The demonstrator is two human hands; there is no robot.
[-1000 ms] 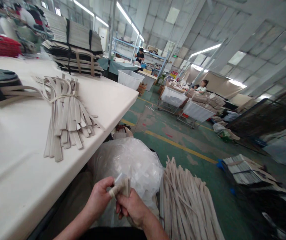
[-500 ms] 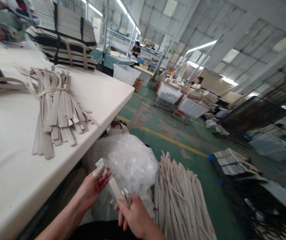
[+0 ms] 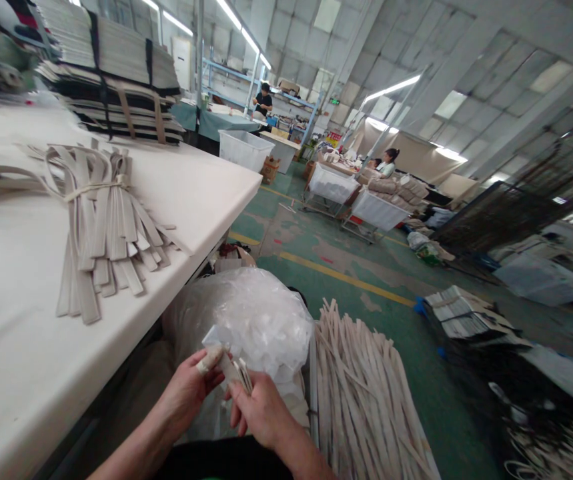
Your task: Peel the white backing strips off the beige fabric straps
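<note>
My right hand (image 3: 263, 407) is closed around several short beige fabric strips (image 3: 231, 370), whose ends stick up past the thumb. My left hand (image 3: 191, 380) is closed in a pinch on a small whitish slip (image 3: 210, 335) that pokes out above its fingers. Its thumb has a pale wrapping and sits against the upper end of the front strip. Behind the hands is a clear plastic bag (image 3: 251, 300) with pale contents. To its right lies a heap of long beige strips (image 3: 361, 393).
On the white table (image 3: 26, 347) at left lies a tied bundle of beige strips (image 3: 101, 227), with strapped stacks of sheets (image 3: 116, 73) behind. Farther off are wheeled white bins (image 3: 333, 185) and people at work. Bundled material (image 3: 459, 313) lies on the floor at right.
My two hands have come together, so the left thumb now meets the strip's end, where a gap was before. The whole view has shifted slightly.
</note>
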